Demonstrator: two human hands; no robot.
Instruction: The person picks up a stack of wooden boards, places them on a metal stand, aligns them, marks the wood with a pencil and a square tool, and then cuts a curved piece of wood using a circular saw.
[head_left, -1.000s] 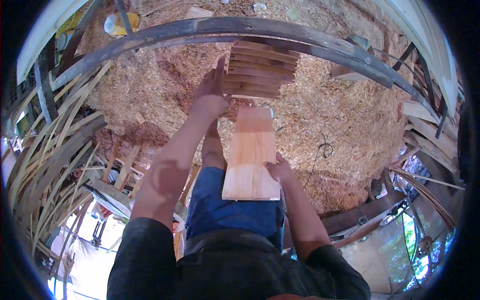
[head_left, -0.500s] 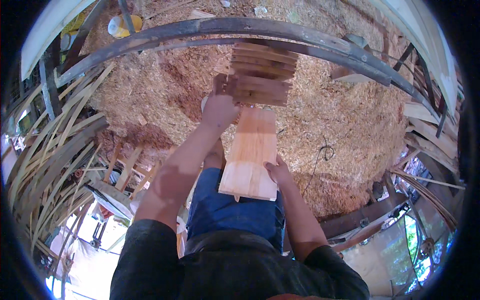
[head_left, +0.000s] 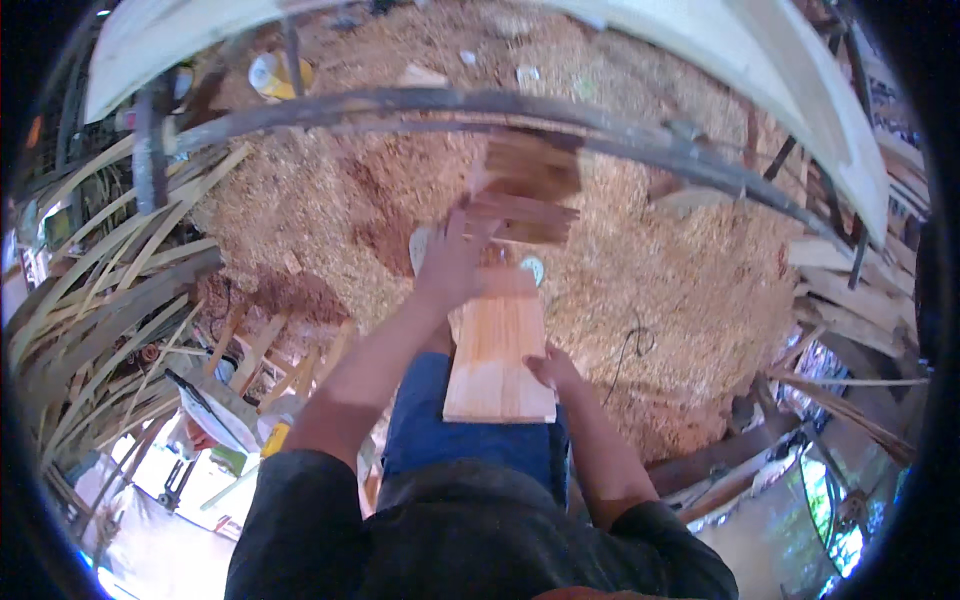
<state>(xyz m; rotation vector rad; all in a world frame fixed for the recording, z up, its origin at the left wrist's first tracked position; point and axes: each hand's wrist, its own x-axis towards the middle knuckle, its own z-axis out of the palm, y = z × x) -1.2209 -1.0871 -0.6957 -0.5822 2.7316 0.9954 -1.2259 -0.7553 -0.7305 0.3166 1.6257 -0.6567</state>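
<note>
A pale wooden board (head_left: 497, 335) lies lengthwise over my lap. My right hand (head_left: 550, 370) grips its right edge near the lower end. Beyond the board's far end, my left hand (head_left: 455, 250) reaches to the left end of a stack of darker wooden pieces (head_left: 530, 165); its fingers are smeared by motion, so their grip is unclear. The lower pieces (head_left: 530, 225) appear apart from the upper ones, though blurred. A small round pale-green object (head_left: 532, 269) sits just past the board.
A weathered curved rail (head_left: 400, 100) crosses the top, below a broad white curved piece (head_left: 850, 150). Bent slats (head_left: 100, 290) crowd the left; loose timber (head_left: 850, 290) lines the right. Wood shavings (head_left: 680, 310) cover the ground, with a dark cord (head_left: 635, 340) on them.
The scene has shifted down in view. My left hand has moved from beside the stack onto its left end, and the stack has moved nearer the board. My right hand still holds the board.
</note>
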